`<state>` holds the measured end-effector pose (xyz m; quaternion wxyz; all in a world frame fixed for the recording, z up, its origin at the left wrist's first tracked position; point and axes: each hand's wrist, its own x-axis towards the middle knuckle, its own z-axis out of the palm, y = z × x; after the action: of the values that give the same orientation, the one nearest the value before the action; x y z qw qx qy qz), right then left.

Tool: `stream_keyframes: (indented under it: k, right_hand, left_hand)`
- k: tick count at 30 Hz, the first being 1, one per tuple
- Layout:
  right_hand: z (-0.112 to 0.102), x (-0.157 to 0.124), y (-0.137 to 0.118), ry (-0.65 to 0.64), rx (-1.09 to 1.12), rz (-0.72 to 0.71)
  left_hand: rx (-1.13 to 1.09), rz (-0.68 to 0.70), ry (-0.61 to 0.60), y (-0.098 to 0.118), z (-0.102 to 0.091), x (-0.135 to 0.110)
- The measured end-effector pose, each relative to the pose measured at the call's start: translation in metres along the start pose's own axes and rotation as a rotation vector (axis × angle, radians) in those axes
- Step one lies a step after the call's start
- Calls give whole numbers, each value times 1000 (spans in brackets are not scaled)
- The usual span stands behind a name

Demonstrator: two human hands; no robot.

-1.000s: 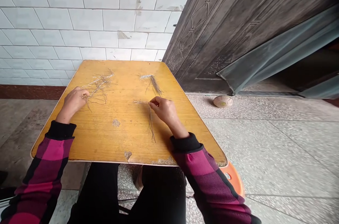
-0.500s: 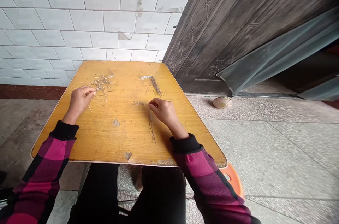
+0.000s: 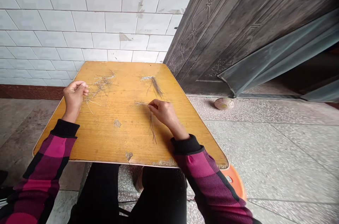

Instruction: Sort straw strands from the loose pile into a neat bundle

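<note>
A small wooden table [image 3: 124, 139] stands over my lap. My left hand [image 3: 74, 96] is at its left edge, fingers curled in a pinch beside a loose tangle of thin straw-like strands [image 3: 99, 86]; I cannot make out what the pinch holds. My right hand [image 3: 162, 111] rests mid-table, fingertips pinched on a small bundle of strands [image 3: 151, 127] that trails toward me. A third little bundle of strands [image 3: 155, 84] lies farther back on the table.
A white tiled wall [image 3: 92, 15] rises behind the table. A dark metal door [image 3: 238, 22] stands to the right, with a small ball [image 3: 224, 103] on the floor at its foot. An orange stool [image 3: 234, 181] shows under my right arm.
My left hand has lifted from the loose strands and pulled back toward the table's left edge. My right hand has stayed on its bundle.
</note>
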<state>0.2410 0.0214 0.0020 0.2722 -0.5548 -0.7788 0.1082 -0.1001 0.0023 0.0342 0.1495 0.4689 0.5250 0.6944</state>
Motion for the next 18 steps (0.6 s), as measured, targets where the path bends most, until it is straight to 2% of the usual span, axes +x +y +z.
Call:
stream_keyframes:
  k: [3, 6, 14, 18]
  right_hand:
    - [0, 0, 0, -7, 3, -4]
    - [0, 0, 0, -5, -3, -3]
    - [4, 0, 3, 2, -9, -54]
    - [6, 1, 4, -15, -5, -57]
  left_hand:
    - [24, 60, -75, 2, 2, -5]
    - [-134, 19, -55, 6, 2, -4]
    - [-819, -502, 67, 16, -5, 10]
    - [-1054, -805, 97, 26, -6, 11]
